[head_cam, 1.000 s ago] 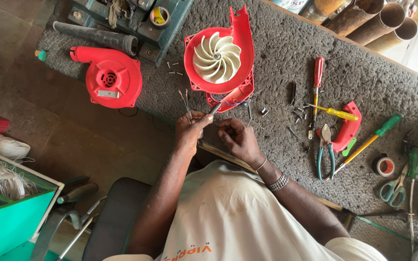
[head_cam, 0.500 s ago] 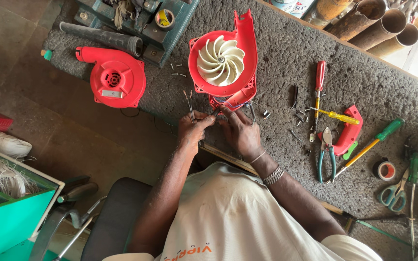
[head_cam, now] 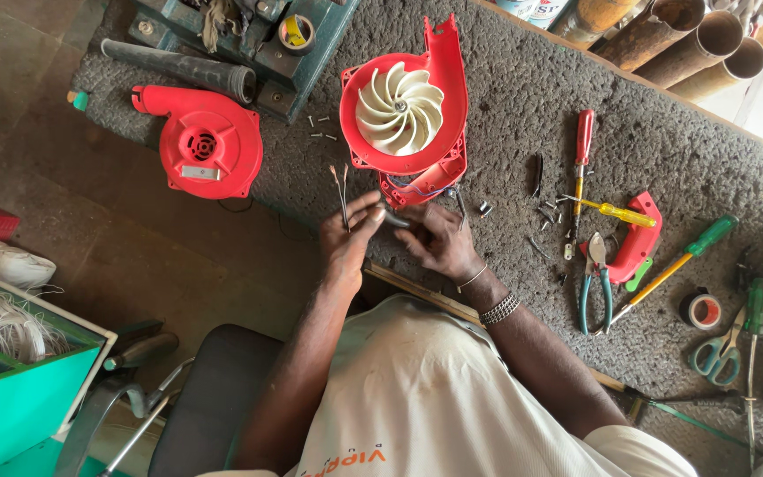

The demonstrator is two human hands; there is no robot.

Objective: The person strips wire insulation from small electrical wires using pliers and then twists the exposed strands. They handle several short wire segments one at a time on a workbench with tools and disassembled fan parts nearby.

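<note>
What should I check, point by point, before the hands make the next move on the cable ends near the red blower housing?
1. Left hand pinches the cable with bare wire ends: ok.
2. Right hand is at the same cable, fingers touching the left: ok.
3. Open red housing with white fan lies flat on the mat: ok.
4. Pliers and screwdrivers lie beside the right hand: ok.
5. Loose screws are scattered on the mat: not ok.
6. Power disconnected: cannot tell.

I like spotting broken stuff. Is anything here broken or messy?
Yes. The red blower lies opened, its white fan bare, wires hanging out. Its other red half sits apart at the table edge. Loose screws lie scattered. Both hands, left and right, pinch something small.
</note>
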